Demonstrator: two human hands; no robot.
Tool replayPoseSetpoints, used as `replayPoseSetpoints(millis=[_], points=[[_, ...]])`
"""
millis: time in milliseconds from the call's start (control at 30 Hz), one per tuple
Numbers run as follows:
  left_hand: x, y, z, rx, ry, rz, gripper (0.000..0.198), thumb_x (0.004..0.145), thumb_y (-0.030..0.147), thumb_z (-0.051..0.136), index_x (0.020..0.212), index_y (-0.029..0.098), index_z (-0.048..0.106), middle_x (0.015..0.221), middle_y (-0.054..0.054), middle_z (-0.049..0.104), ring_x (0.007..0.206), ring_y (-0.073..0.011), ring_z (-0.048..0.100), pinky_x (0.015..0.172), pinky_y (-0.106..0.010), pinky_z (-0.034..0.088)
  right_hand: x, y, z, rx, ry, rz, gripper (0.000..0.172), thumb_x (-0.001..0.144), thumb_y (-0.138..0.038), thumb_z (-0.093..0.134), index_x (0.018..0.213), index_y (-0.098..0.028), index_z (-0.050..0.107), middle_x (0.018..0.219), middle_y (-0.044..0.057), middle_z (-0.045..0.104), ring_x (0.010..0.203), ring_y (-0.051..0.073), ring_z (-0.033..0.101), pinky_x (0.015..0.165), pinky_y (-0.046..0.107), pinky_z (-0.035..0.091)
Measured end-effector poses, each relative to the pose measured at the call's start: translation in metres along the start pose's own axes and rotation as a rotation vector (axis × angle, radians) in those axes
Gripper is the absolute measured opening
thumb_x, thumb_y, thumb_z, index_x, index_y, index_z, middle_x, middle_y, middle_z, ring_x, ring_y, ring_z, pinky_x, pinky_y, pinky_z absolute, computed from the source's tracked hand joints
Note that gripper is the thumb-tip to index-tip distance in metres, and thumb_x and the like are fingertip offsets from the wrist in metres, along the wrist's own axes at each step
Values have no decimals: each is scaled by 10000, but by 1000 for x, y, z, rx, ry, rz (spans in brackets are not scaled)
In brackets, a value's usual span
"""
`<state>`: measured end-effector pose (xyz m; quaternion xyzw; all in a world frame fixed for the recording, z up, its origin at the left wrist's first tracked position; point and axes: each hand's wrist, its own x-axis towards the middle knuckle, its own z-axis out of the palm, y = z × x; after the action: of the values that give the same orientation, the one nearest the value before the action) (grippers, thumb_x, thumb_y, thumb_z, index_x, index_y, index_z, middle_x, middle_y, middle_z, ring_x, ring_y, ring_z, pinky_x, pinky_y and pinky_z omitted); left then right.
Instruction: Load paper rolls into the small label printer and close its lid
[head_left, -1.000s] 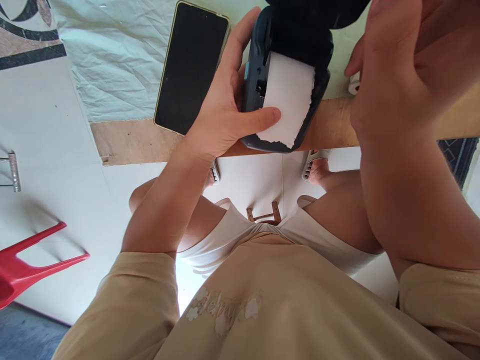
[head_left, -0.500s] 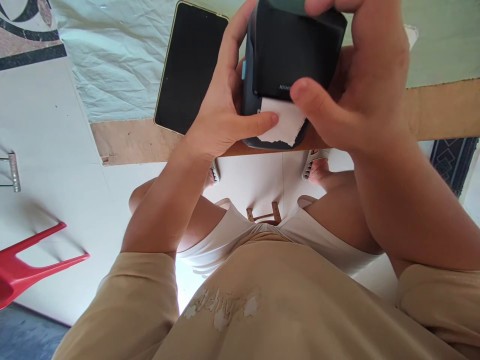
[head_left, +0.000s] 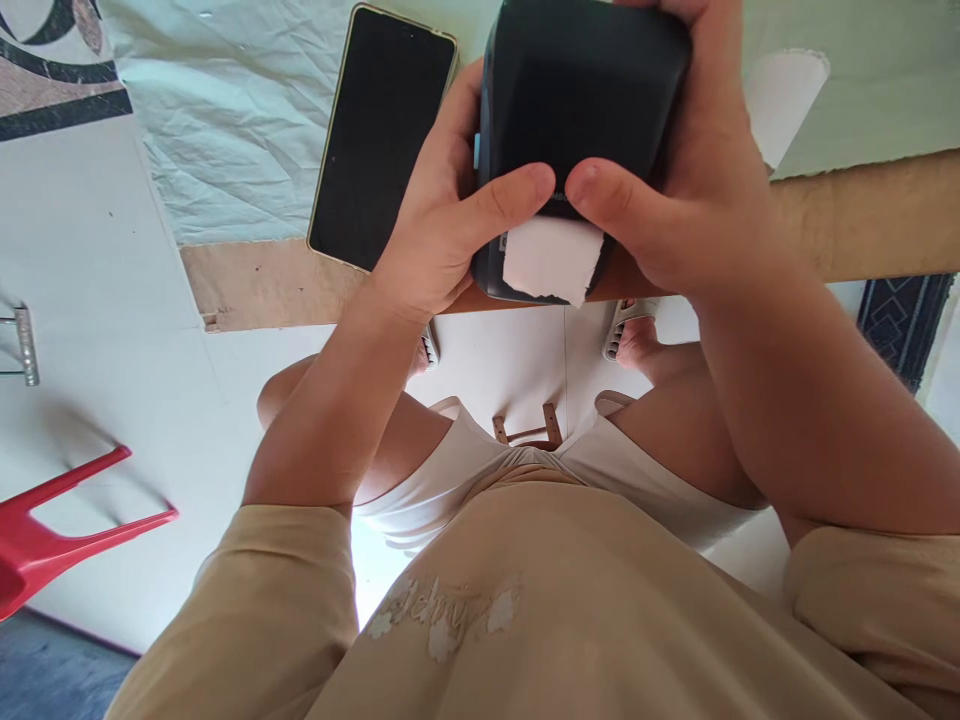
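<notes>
Black device (head_left: 581,100) sits at the bench's (head_left: 262,288) front edge, gripped from opposite sides by the person's left hand (head_left: 442,215) and right hand (head_left: 686,215), thumbs on top, apparently for even pressure, leaving torn paper (head_left: 553,258) uncovered.

Soft shadows streak the bright white floor (head_left: 202,430).

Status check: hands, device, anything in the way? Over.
Left hand and right hand gripping black device. Lid down, can't tell if locked; paper poking out. Phone beside left hand, not blocking.
</notes>
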<state>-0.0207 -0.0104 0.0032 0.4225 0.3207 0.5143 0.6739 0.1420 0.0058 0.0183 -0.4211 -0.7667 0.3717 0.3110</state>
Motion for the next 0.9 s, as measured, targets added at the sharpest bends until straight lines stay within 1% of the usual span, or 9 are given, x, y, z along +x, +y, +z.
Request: replayPoseSetpoints(millis=[67, 133, 300, 467, 533, 633, 733, 800, 900], points=[[0, 2, 0, -13, 0, -7, 263, 699, 222, 575, 947, 275, 507, 882, -13, 540, 764, -147, 560, 573, -234, 452, 0, 0, 0, -11, 4, -24, 729, 724, -489, 472, 1242, -35, 235, 1211, 86, 324, 1010, 21, 397, 950, 188, 399], [1, 4, -1, -28, -10, -8, 266, 698, 203, 578, 948, 268, 514, 869, -14, 538, 774, -144, 556, 585, -230, 441, 0, 0, 0, -24, 13, -42, 738, 728, -489, 468, 1245, -21, 227, 1220, 91, 315, 1032, 26, 395, 978, 195, 392], [2, 5, -2, -58, -53, -3, 328, 670, 166, 605, 974, 262, 531, 925, -15, 571, 854, -172, 567, 636, -261, 467, -1, 1, 1, -56, 40, -55, 699, 741, -494, 451, 1243, -64, 221, 1247, 73, 301, 1083, 28, 400, 1012, 181, 396], [2, 4, 0, -76, -13, -1, 334, 661, 155, 606, 964, 272, 532, 923, -11, 602, 956, -204, 580, 572, -244, 475, -2, -2, -1, -75, 50, -57, 649, 745, -474, 456, 1233, -106, 238, 1250, 51, 307, 1116, 31, 394, 1037, 196, 392], [1, 3, 2, -57, -8, 14, 330, 661, 184, 620, 970, 263, 536, 964, -19, 611, 1010, -220, 570, 605, -239, 490, -1, -2, 0, -37, 58, -65, 646, 742, -455, 468, 1228, -94, 243, 1244, 60, 310, 1113, 29, 396, 1036, 190, 392], [1, 4, 5, -59, -43, 80, 284, 724, 181, 509, 1002, 223, 547, 1011, -11, 590, 1184, -233, 496, 797, -284, 501, -2, 1, 1, 34, 64, -89, 687, 727, -461, 488, 1223, -57, 236, 1232, 81, 310, 1122, 33, 397, 1048, 182, 391], [1, 6, 8, -95, -69, 145, 274, 773, 291, 416, 982, 264, 591, 1025, 33, 605, 1228, -218, 461, 872, -317, 472, -3, 3, 3, 45, 79, -96, 642, 733, -473, 479, 1226, -137, 240, 1261, 46, 295, 1201, 37, 363, 1116, 185, 351], [2, 8, 9, -72, -40, 94, 412, 845, 303, 236, 1053, 248, 588, 1047, 51, 595, 1225, -207, 451, 894, -310, 442, -3, 3, 3, 37, 76, -78, 629, 736, -493, 470, 1230, -181, 238, 1279, 21, 292, 1225, 31, 352, 1134, 181, 333], [5, 10, 8, -43, -12, -18, 443, 879, 296, 195, 979, 225, 621, 1047, -4, 624, 1222, -193, 465, 927, -292, 450, -3, 2, 3, -58, 84, -42, 627, 763, -507, 424, 1240, -145, 237, 1276, 25, 314, 1204, 22, 375, 1106, 176, 356]])
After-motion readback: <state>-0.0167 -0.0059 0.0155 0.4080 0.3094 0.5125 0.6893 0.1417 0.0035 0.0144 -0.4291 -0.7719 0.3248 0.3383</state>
